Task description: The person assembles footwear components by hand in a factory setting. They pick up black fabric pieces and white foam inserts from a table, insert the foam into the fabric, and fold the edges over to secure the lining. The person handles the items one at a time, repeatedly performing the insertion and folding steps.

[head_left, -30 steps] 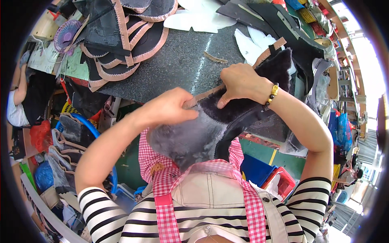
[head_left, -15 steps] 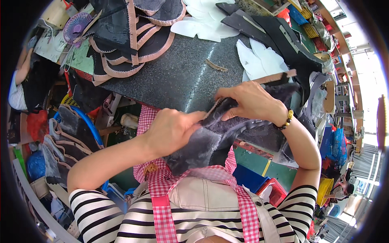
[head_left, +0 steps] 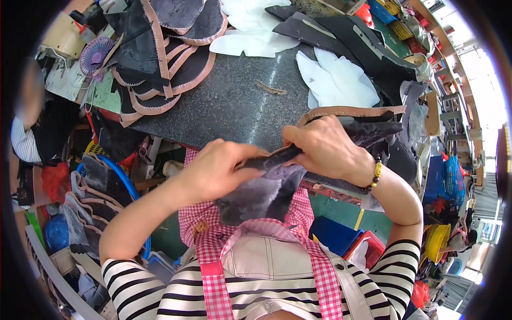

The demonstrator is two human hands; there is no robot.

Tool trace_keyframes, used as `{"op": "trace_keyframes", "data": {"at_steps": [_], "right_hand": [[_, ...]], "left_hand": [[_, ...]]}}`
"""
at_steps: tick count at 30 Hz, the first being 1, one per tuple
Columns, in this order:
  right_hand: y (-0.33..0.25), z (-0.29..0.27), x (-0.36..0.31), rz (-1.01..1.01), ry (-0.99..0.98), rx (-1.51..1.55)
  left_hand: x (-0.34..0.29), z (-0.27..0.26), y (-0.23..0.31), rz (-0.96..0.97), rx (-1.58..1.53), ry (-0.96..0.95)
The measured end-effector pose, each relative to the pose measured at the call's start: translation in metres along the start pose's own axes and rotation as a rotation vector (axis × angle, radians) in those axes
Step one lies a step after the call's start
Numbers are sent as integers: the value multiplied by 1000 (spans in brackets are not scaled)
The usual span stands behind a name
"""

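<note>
A dark grey piece (head_left: 250, 200) with a plush lining and tan edging hangs from both my hands at the near edge of the dark speckled table (head_left: 218, 114). My left hand (head_left: 213, 169) is closed on its upper edge, thumb below and fingers on top. Close beside it, my right hand (head_left: 328, 149) pinches the same edge. From behind the right hand a tan edging strip (head_left: 357, 111) runs to the right, along more dark plush material (head_left: 373, 130). The fingertips hide the exact spot being gripped.
Black pieces with tan notched edging (head_left: 186, 72) are stacked at the far left. White leaf-shaped sheets (head_left: 338, 80) and black cut pieces (head_left: 346, 40) lie at the far right. A purple fan (head_left: 96, 56) stands left; a person (head_left: 34, 128) is beyond it. A tan scrap (head_left: 271, 88) lies mid-table.
My left hand has shifted left and its fingers have re-gripped the edge. The right hand has lowered slightly, and the tan strip shows longer behind it.
</note>
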State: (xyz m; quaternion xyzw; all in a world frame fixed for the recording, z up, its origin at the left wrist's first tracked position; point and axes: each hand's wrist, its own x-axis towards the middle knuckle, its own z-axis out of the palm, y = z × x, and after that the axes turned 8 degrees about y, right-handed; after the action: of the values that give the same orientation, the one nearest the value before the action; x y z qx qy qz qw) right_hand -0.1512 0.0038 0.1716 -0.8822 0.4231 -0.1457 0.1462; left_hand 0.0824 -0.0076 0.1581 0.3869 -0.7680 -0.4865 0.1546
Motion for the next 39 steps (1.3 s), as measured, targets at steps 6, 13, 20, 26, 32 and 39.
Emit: {"op": "trace_keyframes", "data": {"at_steps": [6, 13, 20, 26, 32, 39], "right_hand": [[5, -11, 8, 112, -83, -37], [23, -8, -4, 278, -388, -55], [35, 11, 14, 334, -482, -281], [30, 17, 3, 289, -387, -331], [61, 1, -37, 328, -316, 23], [49, 5, -49, 296, -176, -109]], "left_hand": [[50, 14, -21, 18, -63, 30], [51, 30, -15, -71, 42, 24], [60, 30, -17, -181, 94, -58], [94, 26, -10, -256, 229, -365], [118, 43, 1, -146, 331, -338], [134, 53, 4, -178, 310, -381]]}}
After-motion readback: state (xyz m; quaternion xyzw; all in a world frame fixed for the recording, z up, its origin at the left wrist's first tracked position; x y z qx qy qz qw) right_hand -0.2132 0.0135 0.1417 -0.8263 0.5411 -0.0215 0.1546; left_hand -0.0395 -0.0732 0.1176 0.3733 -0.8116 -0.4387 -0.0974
